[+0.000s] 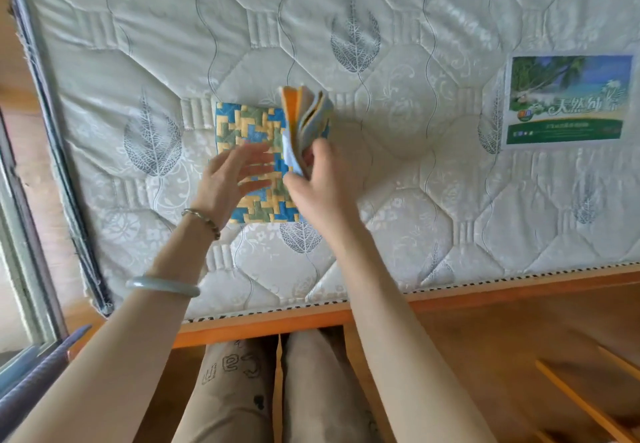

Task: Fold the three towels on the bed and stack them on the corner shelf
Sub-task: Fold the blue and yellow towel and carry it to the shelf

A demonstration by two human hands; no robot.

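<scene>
Left hand (232, 179) flat, open on patterned towel (249, 131) mid-mattress (450, 200); right hand (318, 179) pinching raised layers (304, 113). Risk: layers fan apart, fold skews.

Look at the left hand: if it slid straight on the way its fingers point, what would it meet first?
Probably the lifted towel layers held by the right hand; the left hand points right across the towel, though depth is unclear.

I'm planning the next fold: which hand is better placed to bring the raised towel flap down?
Probably the right hand: it already holds the raised flap. The left hand lies open over the flat towel.
</scene>
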